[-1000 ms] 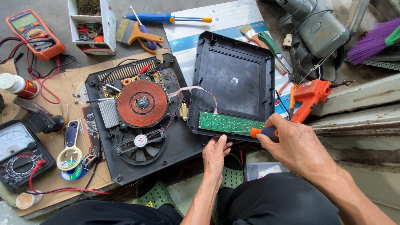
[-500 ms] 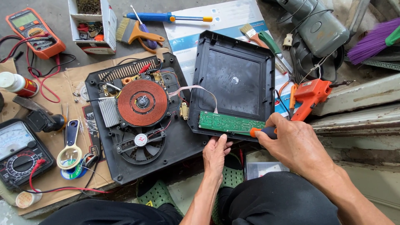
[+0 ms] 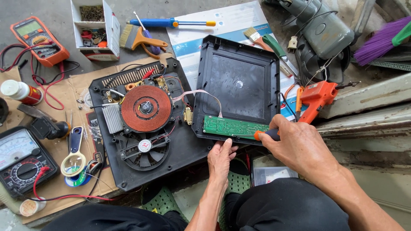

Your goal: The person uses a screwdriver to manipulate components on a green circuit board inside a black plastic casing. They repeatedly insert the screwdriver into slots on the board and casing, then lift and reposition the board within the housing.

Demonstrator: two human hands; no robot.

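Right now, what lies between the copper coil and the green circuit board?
In the head view, a pale ribbon cable runs between the copper coil and the green circuit board, with a small brass-coloured part below it.

Green circuit board (image 3: 233, 127): long, narrow, lying flat along the near edge of the upturned black cover panel (image 3: 239, 87), a pale ribbon cable arcing from its left part. Screwdriver (image 3: 266, 134): orange collar and dark handle, lying nearly level, tip end at the board's right part. Panel rests beside the opened cooker base.
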